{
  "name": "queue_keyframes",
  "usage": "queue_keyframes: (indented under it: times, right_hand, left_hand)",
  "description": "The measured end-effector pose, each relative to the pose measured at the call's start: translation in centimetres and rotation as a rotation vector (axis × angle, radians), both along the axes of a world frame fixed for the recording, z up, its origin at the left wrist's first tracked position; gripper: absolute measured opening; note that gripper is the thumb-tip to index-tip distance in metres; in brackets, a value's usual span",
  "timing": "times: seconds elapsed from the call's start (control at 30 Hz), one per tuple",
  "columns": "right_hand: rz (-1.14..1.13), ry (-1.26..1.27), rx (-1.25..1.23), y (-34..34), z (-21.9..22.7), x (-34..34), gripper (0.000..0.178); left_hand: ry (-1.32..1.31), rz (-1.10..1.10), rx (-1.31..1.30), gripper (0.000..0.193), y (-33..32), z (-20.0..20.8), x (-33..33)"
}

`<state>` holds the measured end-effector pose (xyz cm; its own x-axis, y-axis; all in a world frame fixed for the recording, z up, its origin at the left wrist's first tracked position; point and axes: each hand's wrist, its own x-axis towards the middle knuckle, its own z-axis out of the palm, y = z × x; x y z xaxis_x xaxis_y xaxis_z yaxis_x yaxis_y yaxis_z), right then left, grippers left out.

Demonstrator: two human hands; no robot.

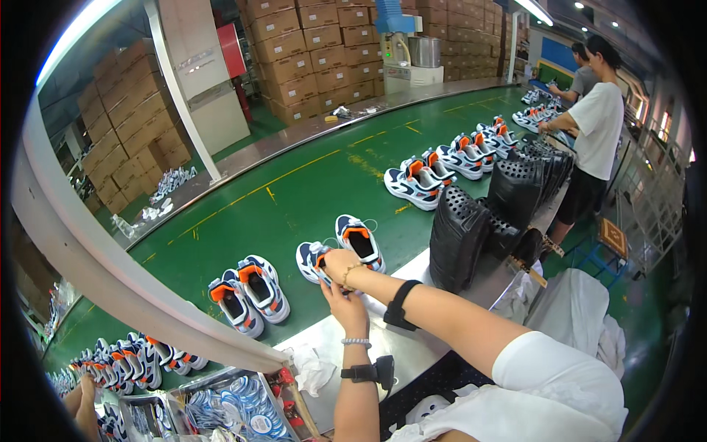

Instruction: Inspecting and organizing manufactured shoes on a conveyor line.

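Observation:
A white, navy and orange sneaker (307,259) lies on the green conveyor belt in front of me. My right hand (341,267) reaches over its opening and grips it, covering much of the shoe. Just below, my left hand (346,306) has its fingers closed at the near end of the same sneaker. The fingertips of both hands are partly hidden. Right beside it stands a matching sneaker (374,254) with a loose white lace loop. To the left sits another pair of sneakers (258,295), side by side.
Black perforated shoe racks (456,239) stand to the right, with more sneakers (420,180) behind them. A tray of blue-and-white laces or tags (239,409) is at lower left, near crumpled white paper (313,368). A white post (147,302) crosses the left side. Co-workers (596,118) stand far right.

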<state>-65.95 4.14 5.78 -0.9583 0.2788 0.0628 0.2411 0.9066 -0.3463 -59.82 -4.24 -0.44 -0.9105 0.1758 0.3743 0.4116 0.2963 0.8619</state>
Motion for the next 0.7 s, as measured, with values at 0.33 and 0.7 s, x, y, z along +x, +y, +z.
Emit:
queue_keyframes:
  times: [0.33,0.7]
  right_hand:
    - [0.009,0.14,0.006,-0.3,0.3,0.8,0.026]
    - [0.167,0.813,0.165,11.2,18.1,31.1,0.03]
  left_hand:
    - [-0.075,-0.044,0.219,0.051,-0.4,-1.8,-1.9]
    - [0.481,-0.137,-0.089,0.031,-0.6,4.7,1.5]
